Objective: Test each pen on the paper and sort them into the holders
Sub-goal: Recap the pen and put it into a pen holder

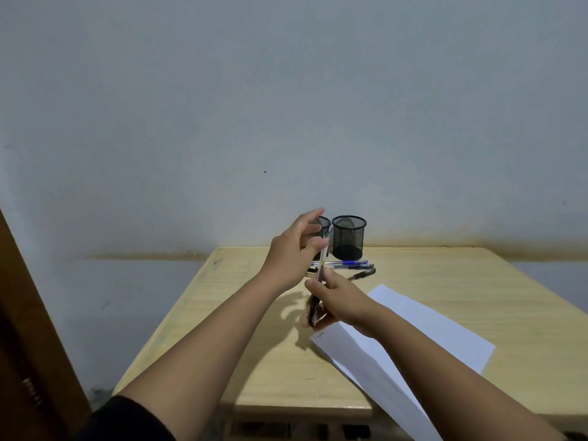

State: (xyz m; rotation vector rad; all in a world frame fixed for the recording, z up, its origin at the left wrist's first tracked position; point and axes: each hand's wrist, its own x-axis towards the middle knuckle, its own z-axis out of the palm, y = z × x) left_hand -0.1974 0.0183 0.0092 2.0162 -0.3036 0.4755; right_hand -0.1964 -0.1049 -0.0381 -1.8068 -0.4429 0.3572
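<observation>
Both hands (296,249) (337,297) pinch clear pen (323,253) (slim) nr mesh holders (349,237).

Two black mesh holders (348,237) stand upright; loose pens (346,265) (blue, black) lie before them, white paper (413,332) nearer.

Pale grey-blue wall (286,106) fills most of the view — flat, dim light. One small dark speck (265,171) on it. Brownish stain band (143,256) along the wall at the far edge of the light wooden bench (241,329). Dark brown wooden panel (28,313) at left.
</observation>
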